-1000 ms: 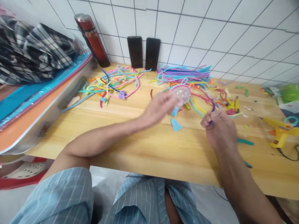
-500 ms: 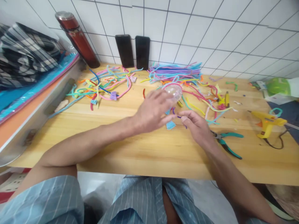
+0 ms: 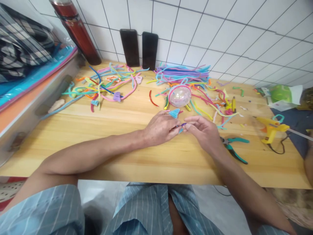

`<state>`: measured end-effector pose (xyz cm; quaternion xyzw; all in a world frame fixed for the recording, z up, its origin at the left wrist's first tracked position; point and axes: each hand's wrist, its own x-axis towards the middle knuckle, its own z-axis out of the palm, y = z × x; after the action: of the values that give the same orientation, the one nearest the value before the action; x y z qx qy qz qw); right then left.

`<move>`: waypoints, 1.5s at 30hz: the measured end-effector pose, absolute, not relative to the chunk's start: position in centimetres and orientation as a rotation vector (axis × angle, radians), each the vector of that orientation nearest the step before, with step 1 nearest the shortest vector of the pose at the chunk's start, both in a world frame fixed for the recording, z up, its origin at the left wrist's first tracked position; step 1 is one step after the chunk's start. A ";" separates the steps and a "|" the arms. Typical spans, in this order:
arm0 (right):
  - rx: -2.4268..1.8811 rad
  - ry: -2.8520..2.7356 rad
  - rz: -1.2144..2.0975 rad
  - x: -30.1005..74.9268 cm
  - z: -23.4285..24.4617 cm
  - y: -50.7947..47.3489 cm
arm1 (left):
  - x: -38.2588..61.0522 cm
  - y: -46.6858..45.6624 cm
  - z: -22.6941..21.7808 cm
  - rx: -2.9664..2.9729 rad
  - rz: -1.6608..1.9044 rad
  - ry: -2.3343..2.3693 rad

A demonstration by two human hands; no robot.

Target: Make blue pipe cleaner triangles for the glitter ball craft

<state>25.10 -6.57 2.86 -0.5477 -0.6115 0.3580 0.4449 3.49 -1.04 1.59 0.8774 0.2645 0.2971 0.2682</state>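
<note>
A short purple pipe cleaner is pinched between my two hands, above the wooden table. My left hand closes thumb and fingertips on its left end, while my right hand grips the right end. Just beyond my fingers lies a small blue folded piece of pipe cleaner; another bit of blue shows below the fingertips, mostly covered. A clear, shiny ball ringed with a pink pipe cleaner sits farther back, with green and yellow pieces by its base.
Teal-handled pliers lie right of my right hand, and a yellow glue gun with its cord is farther right. Loose pipe cleaners and a purple-blue bundle line the back. Two phones and a red thermos stand by the wall.
My left hand has come down and back from beside the clear ball, uncovering it, and now pinches the purple pipe cleaner. The right hand keeps its grip. The view has shifted slightly.
</note>
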 end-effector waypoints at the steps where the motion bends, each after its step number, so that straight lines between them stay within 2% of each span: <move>1: -1.380 -1.606 0.750 25.0 2.8 -6.5 | 3.6 -1.1 1.5 2.282 0.793 0.734; 4: -1.381 -1.840 0.393 24.9 2.6 -6.4 | 3.9 -1.3 1.2 2.007 0.767 0.775; 6: -1.367 -1.908 0.331 24.8 2.5 -6.3 | 3.9 -1.5 1.0 1.893 0.772 0.763; 14: -1.490 -1.427 0.714 25.8 2.5 -5.7 | 4.2 -1.7 0.1 1.841 0.742 0.686; 23: -1.479 -1.494 0.920 25.9 1.9 -6.2 | 3.9 -1.5 -0.7 1.941 0.880 0.745; 27: -1.422 -1.473 0.975 25.7 1.3 -6.3 | 4.0 -1.1 -1.3 1.936 1.080 0.668; 29: -1.393 -1.487 0.872 25.6 1.2 -6.5 | 4.0 -0.8 -1.7 1.989 1.223 0.692; 33: -1.279 -1.668 0.353 25.2 1.3 -7.1 | 4.0 -1.1 -1.3 1.959 1.418 0.799; 37: -1.173 -1.855 0.001 24.6 1.2 -7.8 | 4.0 -2.4 0.2 1.696 1.173 0.717; 45: -1.067 -1.954 -0.028 25.5 2.3 -8.5 | 4.2 -2.2 0.4 1.375 0.799 0.595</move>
<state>25.52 -8.55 2.26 -0.4299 -0.7873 -0.0113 0.4419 4.23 -2.23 0.38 0.6077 0.2632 0.3530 0.6609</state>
